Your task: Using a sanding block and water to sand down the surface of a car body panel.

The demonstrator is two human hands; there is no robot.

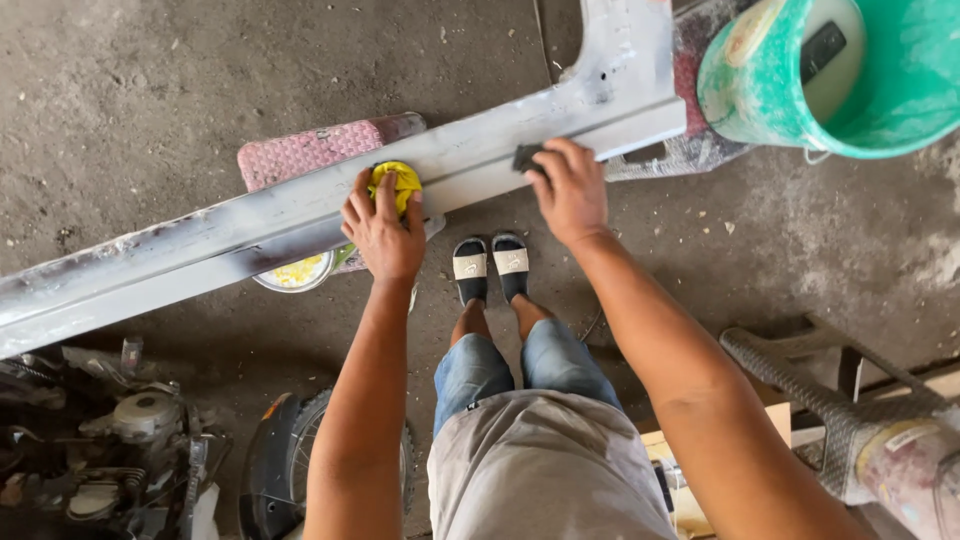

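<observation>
While the long grey panel [300, 215] lies slantwise across the pink stool [300, 150], you're mid-sanding by the look of it. Your left hand [383, 225] is closed on a yellow sponge [397, 182], pressing it at the panel's near edge. Your right hand [570, 190] is flattened over a dark sanding pad [525, 158], fingers curled round it, further toward the green bucket [830, 75]. Next stroke likely wants steady, even pressure along that edge.

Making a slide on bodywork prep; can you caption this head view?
Left hand presses a yellow cloth, right hand a dark sanding block, on a long grey panel.
</observation>
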